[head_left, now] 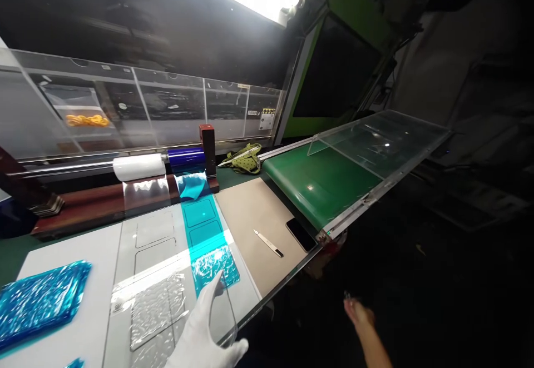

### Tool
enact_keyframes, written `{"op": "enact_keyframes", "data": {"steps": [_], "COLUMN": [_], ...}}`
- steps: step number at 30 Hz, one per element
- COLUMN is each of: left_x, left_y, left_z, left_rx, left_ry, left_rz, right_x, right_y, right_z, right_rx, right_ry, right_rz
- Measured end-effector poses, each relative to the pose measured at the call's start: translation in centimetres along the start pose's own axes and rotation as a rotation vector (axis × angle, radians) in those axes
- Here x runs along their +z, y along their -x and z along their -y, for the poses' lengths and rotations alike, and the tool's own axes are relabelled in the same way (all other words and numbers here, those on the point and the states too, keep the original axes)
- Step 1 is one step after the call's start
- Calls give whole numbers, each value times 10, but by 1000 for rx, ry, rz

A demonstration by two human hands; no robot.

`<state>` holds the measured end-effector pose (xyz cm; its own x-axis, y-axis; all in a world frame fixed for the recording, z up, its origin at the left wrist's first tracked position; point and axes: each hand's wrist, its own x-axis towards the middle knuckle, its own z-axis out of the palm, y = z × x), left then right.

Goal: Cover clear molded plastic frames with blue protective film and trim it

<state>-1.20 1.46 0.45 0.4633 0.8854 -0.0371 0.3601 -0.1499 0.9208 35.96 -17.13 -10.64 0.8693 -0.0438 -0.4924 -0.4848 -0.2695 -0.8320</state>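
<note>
At near bench edge, white-gloved left hand, fingers together, presses blue crinkled film strip; bare right hand hangs off-table, fingers unclear. Likely smoothing film; next needs even pressure.

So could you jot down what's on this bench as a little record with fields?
left hand: white-gloved left hand, open, fingertips on the blue film strip
right hand: bare right hand, off the bench edge, holding nothing
rolls: white roll and blue roll on a rod
stack: blue film pieces at left
loose items: craft knife, phone
beside: green conveyor belt
</note>
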Motion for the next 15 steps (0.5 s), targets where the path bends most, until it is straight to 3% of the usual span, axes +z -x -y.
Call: {"op": "enact_keyframes", "data": {"steps": [4, 7, 10, 15], "left_x": [-2, -4, -7, -16], "left_y": [-1, 0, 1, 3], "left_z": [-7, -10, -10, -7], "left_rx": [-23, -36, -56, -84], "left_ry": [3, 5, 29, -21], "left_rz": [46, 37, -8, -164], "right_x": [7, 12, 24, 67], "right_y": [-50, -63, -49, 13], "right_z": [123, 173, 158, 53], "right_rx": [-48, -95, -155, -339], "right_ry": [-62, -34, 71, 350], "right_rz": [-7, -28, -43, 70]}}
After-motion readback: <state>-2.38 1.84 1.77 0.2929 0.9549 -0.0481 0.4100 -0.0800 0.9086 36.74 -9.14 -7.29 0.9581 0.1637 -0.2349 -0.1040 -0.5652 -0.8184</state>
